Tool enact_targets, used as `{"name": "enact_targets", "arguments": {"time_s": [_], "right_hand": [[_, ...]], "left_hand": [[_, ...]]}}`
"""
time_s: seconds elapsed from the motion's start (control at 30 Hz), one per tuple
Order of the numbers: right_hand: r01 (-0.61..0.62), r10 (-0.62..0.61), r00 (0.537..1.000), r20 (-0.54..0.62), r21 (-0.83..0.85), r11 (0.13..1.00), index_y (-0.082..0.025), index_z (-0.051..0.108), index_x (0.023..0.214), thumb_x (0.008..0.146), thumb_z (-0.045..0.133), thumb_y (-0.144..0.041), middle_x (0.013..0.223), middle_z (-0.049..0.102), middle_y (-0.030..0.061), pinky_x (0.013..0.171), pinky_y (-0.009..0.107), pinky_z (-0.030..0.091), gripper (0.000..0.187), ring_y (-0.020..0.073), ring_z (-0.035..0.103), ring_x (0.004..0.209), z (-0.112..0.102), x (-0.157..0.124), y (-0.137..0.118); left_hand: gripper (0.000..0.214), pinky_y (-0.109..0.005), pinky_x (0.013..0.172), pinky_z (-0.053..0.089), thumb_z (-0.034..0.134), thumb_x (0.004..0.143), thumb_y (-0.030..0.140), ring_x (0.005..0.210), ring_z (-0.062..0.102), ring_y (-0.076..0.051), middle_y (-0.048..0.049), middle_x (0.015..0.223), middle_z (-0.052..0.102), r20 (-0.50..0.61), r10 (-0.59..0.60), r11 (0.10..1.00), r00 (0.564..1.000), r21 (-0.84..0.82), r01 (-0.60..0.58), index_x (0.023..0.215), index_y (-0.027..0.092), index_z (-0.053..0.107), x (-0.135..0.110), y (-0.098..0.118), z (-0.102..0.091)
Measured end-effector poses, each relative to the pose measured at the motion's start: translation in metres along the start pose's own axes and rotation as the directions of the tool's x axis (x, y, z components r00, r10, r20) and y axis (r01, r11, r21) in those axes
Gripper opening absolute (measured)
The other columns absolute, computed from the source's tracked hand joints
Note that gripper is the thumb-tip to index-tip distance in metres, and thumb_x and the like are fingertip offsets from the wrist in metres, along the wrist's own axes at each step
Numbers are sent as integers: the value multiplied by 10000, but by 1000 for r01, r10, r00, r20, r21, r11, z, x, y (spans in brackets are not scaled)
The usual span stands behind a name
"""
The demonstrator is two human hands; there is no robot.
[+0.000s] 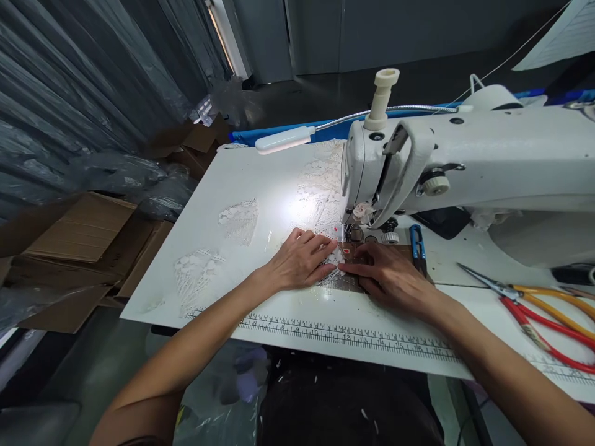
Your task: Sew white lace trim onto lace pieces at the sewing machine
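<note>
Both of my hands rest at the needle area of a white sewing machine (483, 164). My left hand (304, 260) lies flat with fingers stretched over a white lace piece (331, 261), just left of the presser foot (348, 233). From the other side, my right hand (395, 272) rests on the metal bed plate (348, 284), its index fingertip at the lace's edge and its other fingers partly bent. Some of the lace is hidden under my fingers. More white lace (320, 176) spreads behind, left of the machine head.
Two loose lace pieces (239, 221) (198, 279) lie on the white table (264, 179). Blue thread snips (418, 248) and scissors with red and orange handles (534, 303) sit at right. A lamp (286, 140) shines from behind. Cardboard boxes (83, 226) stand left.
</note>
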State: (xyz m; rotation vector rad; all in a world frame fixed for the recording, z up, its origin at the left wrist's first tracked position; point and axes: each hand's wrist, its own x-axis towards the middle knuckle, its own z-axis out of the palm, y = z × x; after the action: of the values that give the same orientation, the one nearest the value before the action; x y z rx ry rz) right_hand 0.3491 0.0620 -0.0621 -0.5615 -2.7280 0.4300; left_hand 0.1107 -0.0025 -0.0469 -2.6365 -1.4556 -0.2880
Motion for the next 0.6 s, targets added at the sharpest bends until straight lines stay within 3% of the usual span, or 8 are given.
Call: {"name": "enact_targets", "arguments": {"time_s": [0.27, 0.43, 0.6], "right_hand": [[16, -16, 1000, -5, -20, 1000, -343, 646, 1192, 907, 478, -198, 1091, 554, 91, 849, 458, 487, 361, 235, 556, 970, -1, 1, -1], [2, -2, 1000, -19, -19, 1000, -325, 655, 1168, 907, 480, -205, 1098, 564, 90, 868, 453, 484, 336, 242, 558, 993, -2, 1, -5], [-19, 19, 998, -53, -17, 1000, -302, 643, 1190, 889, 496, -183, 1102, 571, 98, 852, 444, 488, 356, 242, 562, 992, 1, 1, -5]], "left_hand": [[422, -381, 781, 340, 365, 992, 441, 946, 497, -228, -117, 1370, 485, 84, 59, 993, 995, 95, -67, 1247, 140, 515, 8, -2, -3], [421, -387, 802, 329, 354, 995, 449, 899, 512, -219, -107, 1323, 542, 65, 119, 988, 991, 95, -125, 1227, 157, 548, 15, -10, -8], [382, -399, 840, 335, 344, 1005, 383, 889, 520, -209, -92, 1283, 573, 53, 103, 990, 993, 90, -108, 1200, 147, 572, 23, -11, -7]]}}
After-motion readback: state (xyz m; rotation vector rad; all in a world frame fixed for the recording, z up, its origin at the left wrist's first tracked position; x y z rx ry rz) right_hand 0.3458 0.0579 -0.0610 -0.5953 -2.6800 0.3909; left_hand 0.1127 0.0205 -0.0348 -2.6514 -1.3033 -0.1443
